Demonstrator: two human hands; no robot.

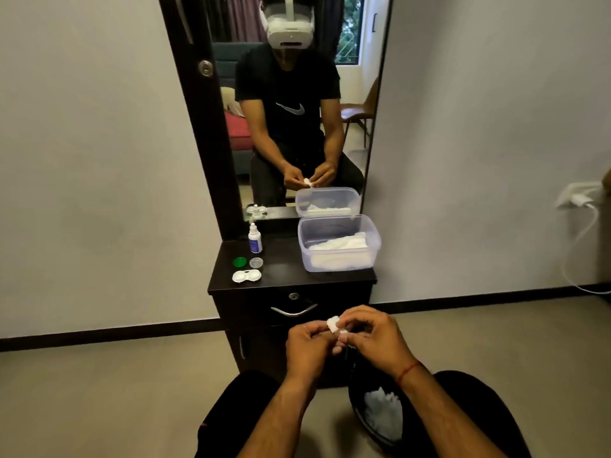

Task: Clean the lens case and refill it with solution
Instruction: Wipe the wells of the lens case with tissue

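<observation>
Two hands meet low in the centre of the frame, above the person's lap, working a small white wad [333, 324] that looks like tissue or cotton. The largest thing in view is the dark bench [291, 269] with its tall mirror [297, 110], standing mid-frame against the wall. On the bench's right side sits a clear plastic tub [339, 242], lid off, with white tissue inside. At lower right, between the knees, a dark bin [380, 414] holds crumpled white scraps.

On the left of the bench top stands the solution bottle [255, 239]; in front of it lie a green cap [239, 261] and a clear cap [256, 262], apart from each other. Nearest the front edge rests the white lens case [246, 276], both wells uncovered.

The left hand [305, 348] and right hand [370, 342] both have their fingers narrowed, pinching the wad from either side; whether they are folding or tearing it cannot be told.

The step looks like preparing a wipe for the case, so cleaning is under way and refilling is not begun. Next likely calls for one hand to reach forward, steady the case, and press the wad into each well.
</observation>
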